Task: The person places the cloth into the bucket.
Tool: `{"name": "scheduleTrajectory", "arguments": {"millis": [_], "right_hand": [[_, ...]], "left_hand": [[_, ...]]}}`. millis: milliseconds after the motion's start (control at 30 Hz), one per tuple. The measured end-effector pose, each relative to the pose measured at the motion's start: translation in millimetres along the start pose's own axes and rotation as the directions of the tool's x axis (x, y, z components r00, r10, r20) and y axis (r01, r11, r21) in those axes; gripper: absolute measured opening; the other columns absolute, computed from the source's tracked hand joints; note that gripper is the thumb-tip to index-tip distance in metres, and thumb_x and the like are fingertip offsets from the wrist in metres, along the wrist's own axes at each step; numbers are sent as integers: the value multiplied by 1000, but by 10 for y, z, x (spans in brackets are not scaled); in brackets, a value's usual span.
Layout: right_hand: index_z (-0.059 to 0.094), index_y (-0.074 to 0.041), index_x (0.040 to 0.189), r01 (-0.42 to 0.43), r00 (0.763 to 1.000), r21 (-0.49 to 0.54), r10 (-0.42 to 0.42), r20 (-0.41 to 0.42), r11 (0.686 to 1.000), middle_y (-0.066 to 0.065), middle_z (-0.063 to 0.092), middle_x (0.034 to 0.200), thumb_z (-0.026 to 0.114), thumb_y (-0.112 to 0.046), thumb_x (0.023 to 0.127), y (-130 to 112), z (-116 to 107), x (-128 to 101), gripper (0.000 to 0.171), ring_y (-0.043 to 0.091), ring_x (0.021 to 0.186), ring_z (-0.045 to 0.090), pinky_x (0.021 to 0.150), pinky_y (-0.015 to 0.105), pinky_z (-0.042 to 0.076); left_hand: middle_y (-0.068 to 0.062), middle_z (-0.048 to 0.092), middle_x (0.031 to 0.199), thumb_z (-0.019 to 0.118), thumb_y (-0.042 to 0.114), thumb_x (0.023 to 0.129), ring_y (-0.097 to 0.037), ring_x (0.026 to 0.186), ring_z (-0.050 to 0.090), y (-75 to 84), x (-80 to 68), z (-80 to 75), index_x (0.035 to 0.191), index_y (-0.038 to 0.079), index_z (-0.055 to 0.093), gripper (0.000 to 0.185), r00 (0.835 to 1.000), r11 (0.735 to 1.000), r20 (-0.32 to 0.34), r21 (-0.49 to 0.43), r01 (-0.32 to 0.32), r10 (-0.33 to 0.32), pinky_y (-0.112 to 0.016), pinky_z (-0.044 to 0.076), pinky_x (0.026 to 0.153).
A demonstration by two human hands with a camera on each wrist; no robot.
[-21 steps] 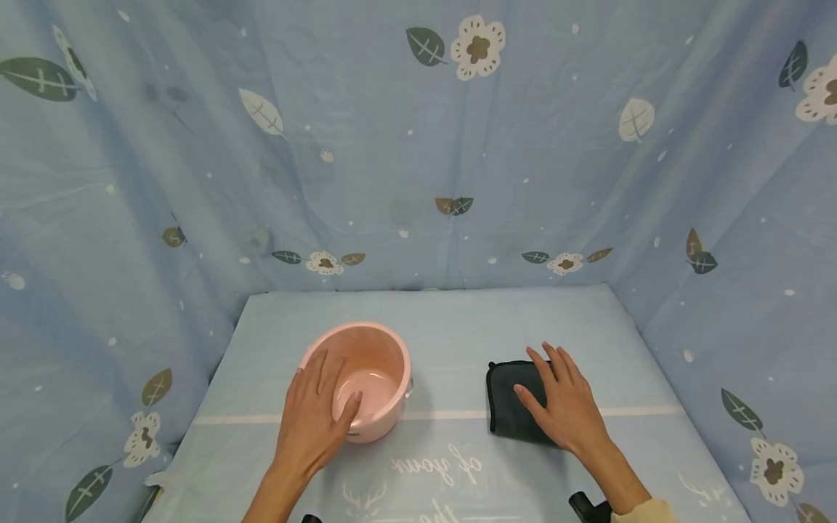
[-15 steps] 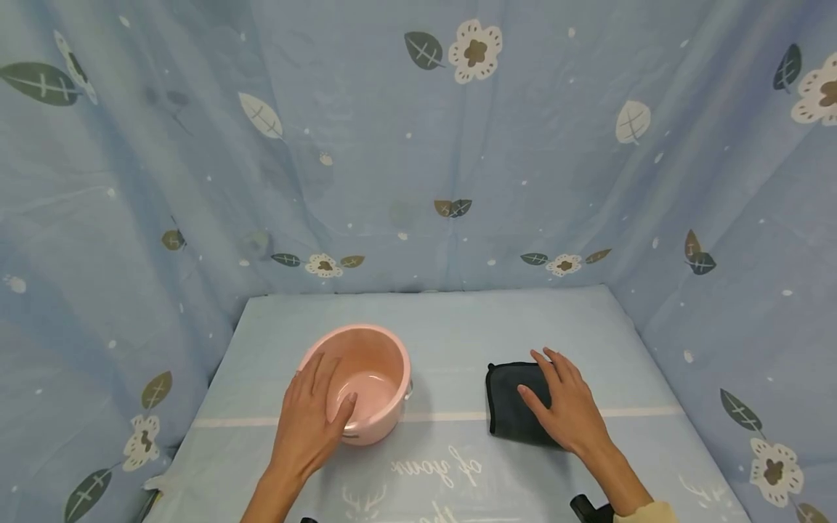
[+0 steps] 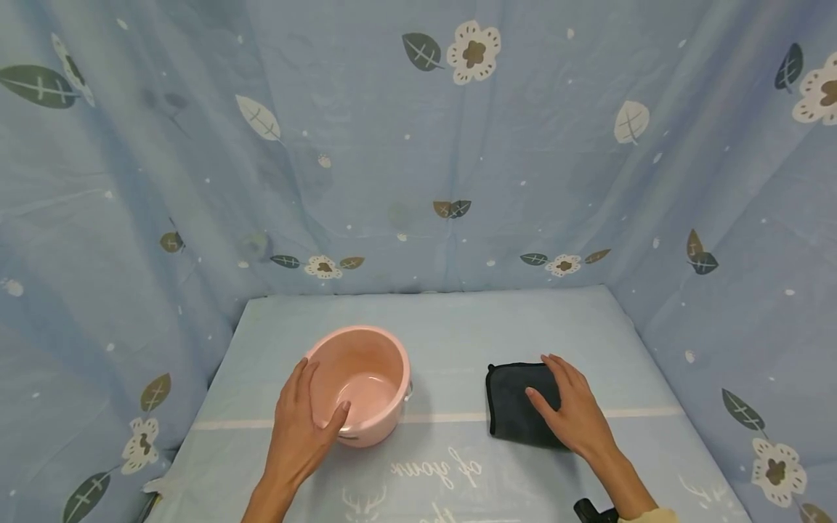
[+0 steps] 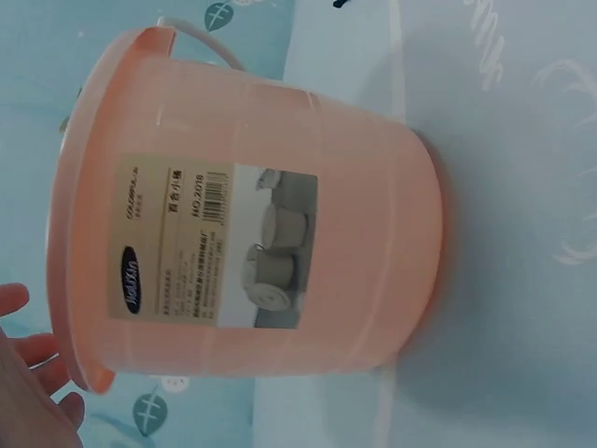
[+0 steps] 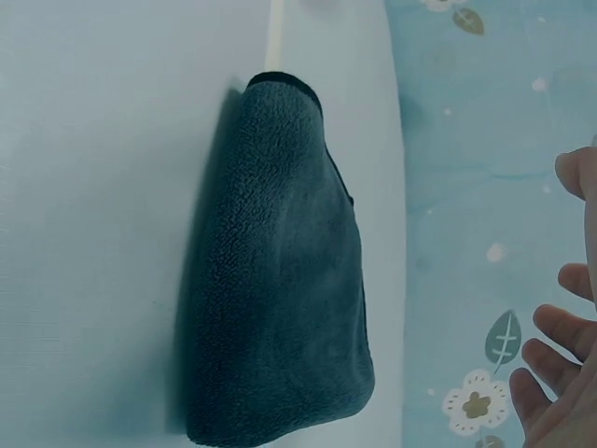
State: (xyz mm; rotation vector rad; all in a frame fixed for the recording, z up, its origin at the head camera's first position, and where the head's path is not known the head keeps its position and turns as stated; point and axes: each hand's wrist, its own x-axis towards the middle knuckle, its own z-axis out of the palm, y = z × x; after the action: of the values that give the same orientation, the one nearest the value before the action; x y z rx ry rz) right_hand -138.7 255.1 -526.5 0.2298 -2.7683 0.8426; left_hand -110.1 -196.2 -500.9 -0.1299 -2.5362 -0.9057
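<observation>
A pink plastic bucket (image 3: 379, 431) stands upright on the left half of the table. Its paper label (image 4: 215, 245) and part of its pale handle (image 4: 207, 47) show in the left wrist view. My left hand (image 3: 299, 428) is at the bucket's near left rim, fingers relaxed and thumb apart; whether it touches the rim I cannot tell. To the right lies a folded dark grey towel (image 3: 519, 407) with black edging, fuzzy in the right wrist view. Above its right part hovers my right hand (image 3: 579, 415), fingers loosely extended and holding nothing.
A pale blue cloth (image 3: 451, 341) with a white stripe and mirrored lettering covers the table. Blue curtains (image 3: 366, 145) with leaves and flowers enclose the back and both sides. A black device (image 3: 593, 511) sits at the right wrist.
My left hand has drawn left and slightly down, off the bucket's opening. My right hand has shifted slightly right and nearer, its fingers closer together. Bucket and towel stay in place.
</observation>
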Motion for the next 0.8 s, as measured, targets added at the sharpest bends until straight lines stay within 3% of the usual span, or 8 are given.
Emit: {"name": "scheduleTrajectory", "arguments": {"millis": [433,800], "right_hand": [[41,-1,154,-49,999,26,49,8,998,28,39,157,68,-47,98,163,85,-37,76,52,142,35,107,71,35],[41,1,153,-91,996,21,91,27,996,31,38,156,68,-49,97,264,185,-100,80,53,142,34,108,71,34]], "left_hand": [[-17,21,170,81,35,85,-44,153,24,-136,-163,75,164,10,26,99,989,985,-23,-94,142,-144,-69,27,115],[-16,23,169,80,38,87,-41,154,25,-193,-247,96,166,15,19,103,970,966,-6,-91,241,-243,-66,29,118]]}}
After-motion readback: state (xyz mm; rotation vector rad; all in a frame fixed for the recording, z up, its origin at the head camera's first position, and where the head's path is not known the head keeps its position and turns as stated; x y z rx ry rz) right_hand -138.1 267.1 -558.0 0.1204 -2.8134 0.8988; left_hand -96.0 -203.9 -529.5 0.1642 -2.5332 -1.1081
